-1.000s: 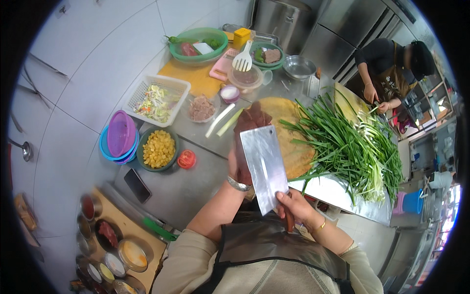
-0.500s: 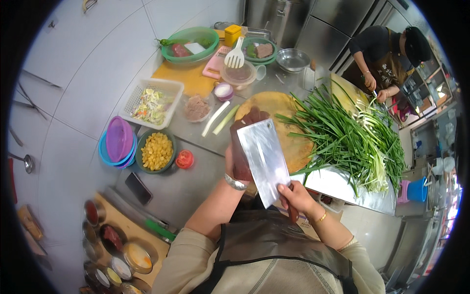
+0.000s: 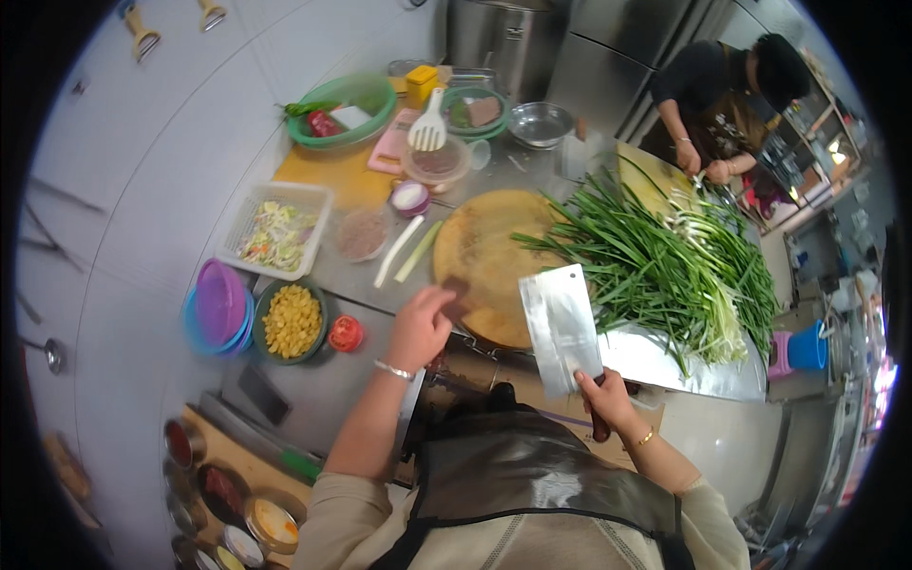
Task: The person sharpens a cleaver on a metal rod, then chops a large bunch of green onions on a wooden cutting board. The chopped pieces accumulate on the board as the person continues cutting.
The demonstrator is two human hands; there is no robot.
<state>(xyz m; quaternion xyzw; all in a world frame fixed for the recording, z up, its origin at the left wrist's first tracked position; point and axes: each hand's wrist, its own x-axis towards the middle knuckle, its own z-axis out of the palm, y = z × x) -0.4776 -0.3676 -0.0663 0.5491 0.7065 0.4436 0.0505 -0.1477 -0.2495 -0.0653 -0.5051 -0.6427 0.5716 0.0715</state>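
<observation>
My right hand [image 3: 613,401] grips the dark handle of a cleaver [image 3: 559,328], its broad blade upright in front of the cutting board's right side. My left hand [image 3: 423,328] is at the near left edge of the round wooden cutting board [image 3: 494,247], its blurred fingers stretched toward the board with no held thing visible. A dark reddish-brown patch [image 3: 456,293] shows by the fingertips; whether it is meat or a stain I cannot tell. The large slab of dark meat is out of sight. A white and a green stalk [image 3: 418,252] lie left of the board.
Green leafy stalks [image 3: 646,275] are heaped at the right, where a co-worker's hands [image 3: 708,166] handle some. To the left are a tomato half [image 3: 346,332], a bowl of yellow chunks [image 3: 293,321], a white basket [image 3: 318,233] and a phone [image 3: 263,392]. Metal bowls [image 3: 185,442] line the lower left.
The dark meat slab has left the blade and my left hand. My left hand has moved left, away from the cleaver; the cleaver has shifted right and down. The view has shifted slightly.
</observation>
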